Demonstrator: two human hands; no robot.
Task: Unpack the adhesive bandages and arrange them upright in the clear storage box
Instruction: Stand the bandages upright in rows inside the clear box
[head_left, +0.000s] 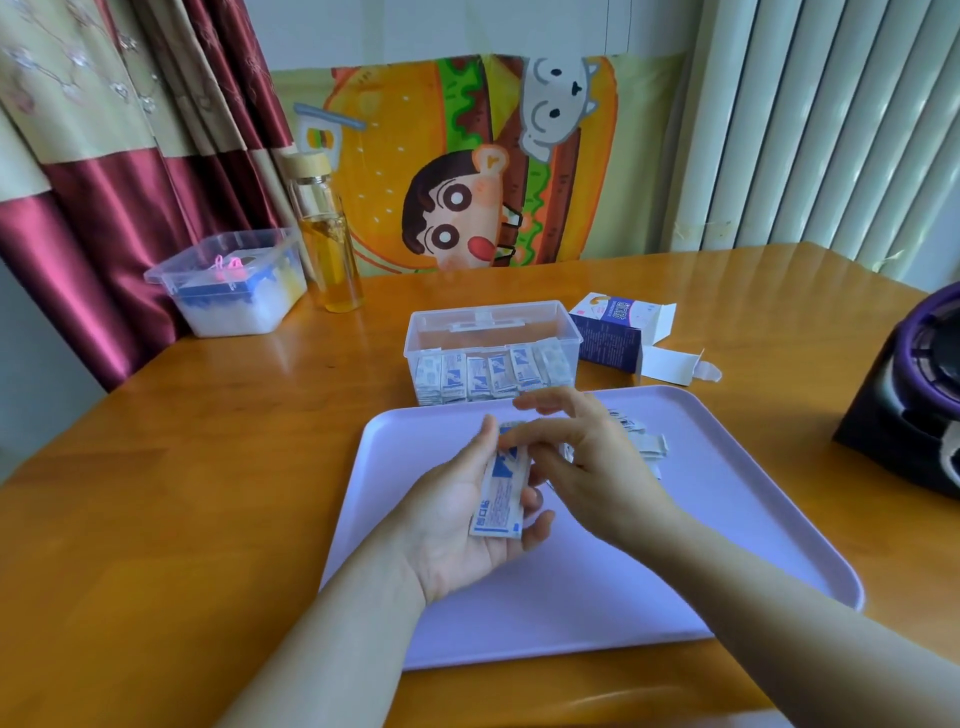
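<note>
My left hand lies palm up over the lilac tray and holds a small stack of white-and-blue bandage packets between thumb and fingers. My right hand reaches in from the right, its fingertips touching the top of that stack. Behind it a loose pile of bandages lies on the tray, partly hidden. The clear storage box stands just beyond the tray with several bandages upright along its front wall.
The opened blue-and-white bandage carton lies right of the box. A glass bottle and a clear tub with a lid stand at the back left. A dark purple bag sits at the table's right edge.
</note>
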